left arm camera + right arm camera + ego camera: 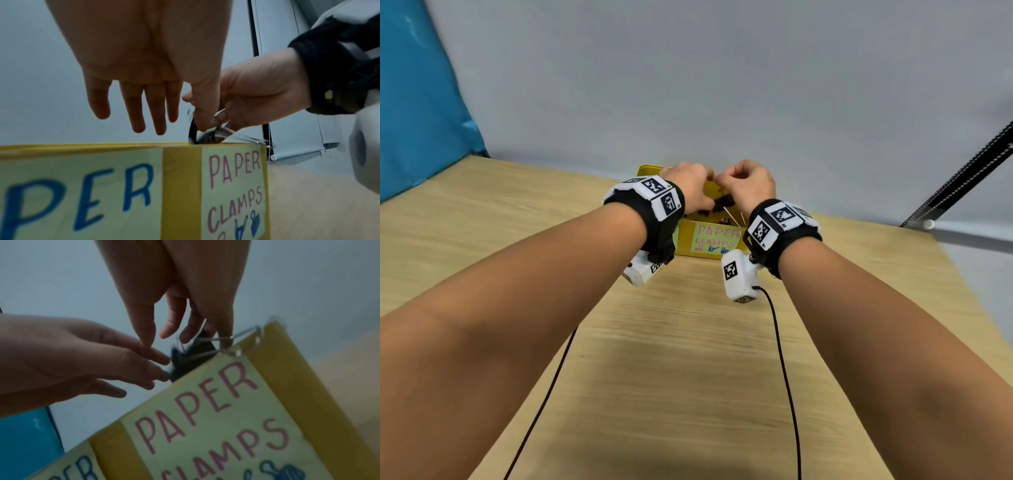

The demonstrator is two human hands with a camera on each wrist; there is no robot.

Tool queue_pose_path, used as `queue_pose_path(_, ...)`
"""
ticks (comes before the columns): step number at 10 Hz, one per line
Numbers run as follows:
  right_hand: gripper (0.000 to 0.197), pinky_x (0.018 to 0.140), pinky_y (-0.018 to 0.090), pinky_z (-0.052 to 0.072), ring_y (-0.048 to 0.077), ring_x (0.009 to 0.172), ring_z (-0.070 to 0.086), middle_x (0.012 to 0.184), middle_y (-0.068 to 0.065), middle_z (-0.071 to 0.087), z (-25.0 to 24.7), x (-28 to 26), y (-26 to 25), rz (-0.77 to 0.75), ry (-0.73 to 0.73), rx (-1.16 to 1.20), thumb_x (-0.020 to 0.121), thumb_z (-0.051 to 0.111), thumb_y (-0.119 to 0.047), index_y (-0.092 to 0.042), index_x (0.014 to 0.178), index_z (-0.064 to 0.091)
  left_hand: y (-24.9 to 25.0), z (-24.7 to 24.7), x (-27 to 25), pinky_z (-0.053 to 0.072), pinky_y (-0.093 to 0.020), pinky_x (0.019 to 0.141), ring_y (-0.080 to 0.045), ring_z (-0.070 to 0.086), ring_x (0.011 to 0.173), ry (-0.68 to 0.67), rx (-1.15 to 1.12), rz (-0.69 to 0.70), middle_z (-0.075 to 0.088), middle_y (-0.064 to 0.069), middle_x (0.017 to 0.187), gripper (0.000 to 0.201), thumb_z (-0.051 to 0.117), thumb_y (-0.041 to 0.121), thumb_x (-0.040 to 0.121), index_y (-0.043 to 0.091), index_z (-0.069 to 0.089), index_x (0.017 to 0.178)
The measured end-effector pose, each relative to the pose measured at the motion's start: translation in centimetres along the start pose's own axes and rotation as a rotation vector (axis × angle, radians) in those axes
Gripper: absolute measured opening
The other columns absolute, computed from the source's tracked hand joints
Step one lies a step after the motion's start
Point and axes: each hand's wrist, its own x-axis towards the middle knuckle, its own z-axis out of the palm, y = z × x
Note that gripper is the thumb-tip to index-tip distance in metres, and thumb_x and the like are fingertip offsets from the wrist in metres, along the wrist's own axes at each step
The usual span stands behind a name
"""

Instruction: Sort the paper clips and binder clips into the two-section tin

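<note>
A yellow two-section tin [647, 170] stands at the far middle of the wooden table. Its right section carries a pink "PAPER CLAMPS" label [717, 236]; the left label [82, 194] is in blue letters. Black binder clips [722, 202] lie piled in the right section. Both hands hover over that pile. My left hand [690, 186] hangs with straight fingers, its thumb [205, 113] touching a black binder clip [193, 131]. My right hand [751, 185] is curled, one finger hooked through that binder clip's wire handle [236, 336]. No paper clips show.
The tin sits close to the grey wall [722, 85]. A blue panel [417, 102] stands at the far left, and a black rail with a bead chain [962, 178] at the right. Two black cables [787, 377] trail over the table [671, 377] toward me.
</note>
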Motion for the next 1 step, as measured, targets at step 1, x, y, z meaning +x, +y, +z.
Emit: queue_pose_path(1, 0.026, 0.071, 0.025, 0.043, 0.014, 0.078, 0.055, 0.08, -0.001, 0.062, 0.16, 0.58, 0.54, -0.009, -0.018, -0.035, 0.076, 0.07, -0.028, -0.024, 0.058, 0.051, -0.2, 0.56, 0.69, 0.038, -0.041, 0.101, -0.03, 0.055, 0.118, -0.012, 0.01, 0.014, 0.064, -0.01, 0.12, 0.056, 0.061, 0.033, 0.079, 0.024, 0.047, 0.132)
